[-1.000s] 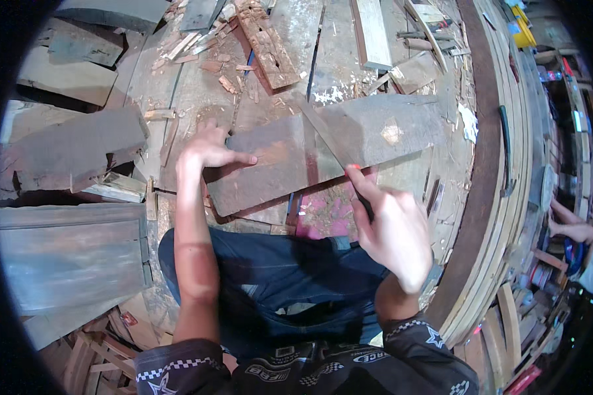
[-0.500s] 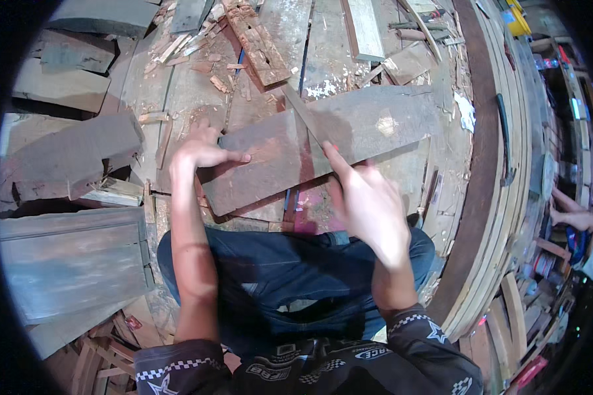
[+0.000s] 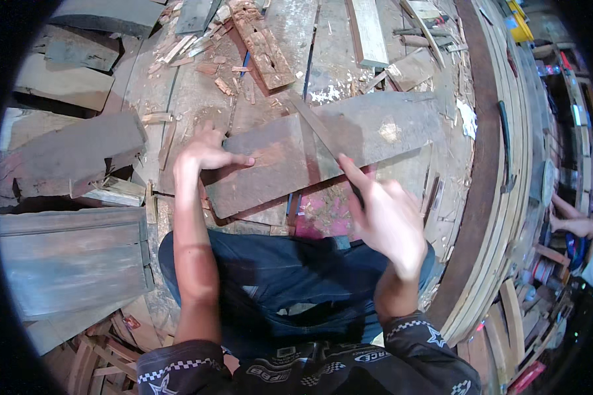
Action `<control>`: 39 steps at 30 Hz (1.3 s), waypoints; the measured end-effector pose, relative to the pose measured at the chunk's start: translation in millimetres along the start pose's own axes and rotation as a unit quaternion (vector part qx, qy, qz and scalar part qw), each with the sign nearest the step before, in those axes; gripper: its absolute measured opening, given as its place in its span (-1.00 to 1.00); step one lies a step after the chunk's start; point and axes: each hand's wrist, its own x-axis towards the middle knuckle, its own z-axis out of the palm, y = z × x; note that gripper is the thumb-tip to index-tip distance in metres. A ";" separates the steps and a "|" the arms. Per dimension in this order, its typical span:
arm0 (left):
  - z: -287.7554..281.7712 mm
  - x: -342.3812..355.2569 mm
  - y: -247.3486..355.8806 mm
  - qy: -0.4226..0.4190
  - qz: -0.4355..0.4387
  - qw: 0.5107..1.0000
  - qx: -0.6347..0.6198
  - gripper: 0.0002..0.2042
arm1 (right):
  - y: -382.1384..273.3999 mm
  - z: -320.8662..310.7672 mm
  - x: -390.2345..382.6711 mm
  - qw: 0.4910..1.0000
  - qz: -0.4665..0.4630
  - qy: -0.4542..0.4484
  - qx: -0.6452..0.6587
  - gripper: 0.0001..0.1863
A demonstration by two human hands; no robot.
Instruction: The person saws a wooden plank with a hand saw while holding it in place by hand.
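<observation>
A thick, dark wooden board (image 3: 254,187) lies at a slant in front of my crossed legs, slightly raised off the plank floor. My left hand (image 3: 207,157) holds its left end, thumb flat on the top face and fingers over the end. In my right hand (image 3: 392,220) is a handsaw (image 3: 317,128), its handle mostly covered by my fingers and my index finger stretched along the blade. The blade crosses the board near the middle, its tip past the far edge. Under the near edge, sawdust covers a pink surface (image 3: 323,214).
Stacked dark timbers (image 3: 79,155) and a grey panel (image 3: 72,257) stand at the left. A rough, weathered beam (image 3: 262,46), a pale batten (image 3: 367,33) and wood chips lie beyond the board. Long planks (image 3: 481,178) run along the right, with a dark bar-like tool (image 3: 505,145) on them.
My right hand has drawn the saw a little back toward me and to the right. My left hand keeps its place on the board. The whole view has shifted slightly.
</observation>
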 end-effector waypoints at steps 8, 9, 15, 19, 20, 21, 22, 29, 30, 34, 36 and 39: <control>1.8 0.5 -8.7 0.014 -0.010 0.999 0.035 0.08 | 0.6 4.1 -1.1 0.999 -0.030 0.022 -0.002 -0.41; 1.7 0.4 -4.0 0.014 -0.007 0.999 0.031 0.08 | 4.0 6.3 2.5 1.000 -0.006 0.014 0.005 -0.39; 2.0 1.0 -4.7 0.043 0.005 0.999 0.013 0.06 | 0.8 16.0 8.8 0.998 -0.030 0.049 -0.011 -0.39; -0.2 -0.5 -2.4 0.008 -0.001 1.000 0.020 0.07 | 8.4 2.7 -4.5 0.997 -0.044 0.056 -0.036 -0.40; -0.6 0.2 -0.5 0.024 -0.006 0.999 0.026 0.07 | 9.4 10.7 4.6 0.997 -0.045 0.056 -0.038 -0.40; 2.0 3.0 5.6 0.037 -0.004 0.999 0.032 0.06 | 10.3 20.1 16.9 0.997 -0.023 0.057 -0.038 -0.41; 4.0 2.5 2.1 0.051 0.007 0.999 0.002 0.07 | 8.4 25.4 23.6 0.998 -0.006 0.059 -0.037 -0.41; 0.4 -3.2 -3.5 0.009 -0.025 0.999 0.018 0.07 | 8.5 3.2 -2.8 0.998 -0.042 0.053 -0.014 -0.44; 3.5 0.8 0.9 0.032 -0.017 0.999 0.028 0.07 | 13.0 10.7 4.6 0.998 -0.037 0.054 -0.019 -0.44; 1.8 0.7 -0.6 0.042 -0.006 0.999 0.022 0.07 | 10.6 23.5 17.1 0.994 -0.022 0.099 -0.035 -0.42; -3.5 -7.0 -0.9 0.023 -0.010 1.000 0.009 0.07 | 4.5 9.0 1.1 0.997 -0.028 0.073 -0.028 -0.41; -3.0 -5.7 2.0 0.006 -0.015 1.000 0.002 0.08 | 9.0 -2.0 -3.4 0.999 -0.014 0.030 -0.025 -0.41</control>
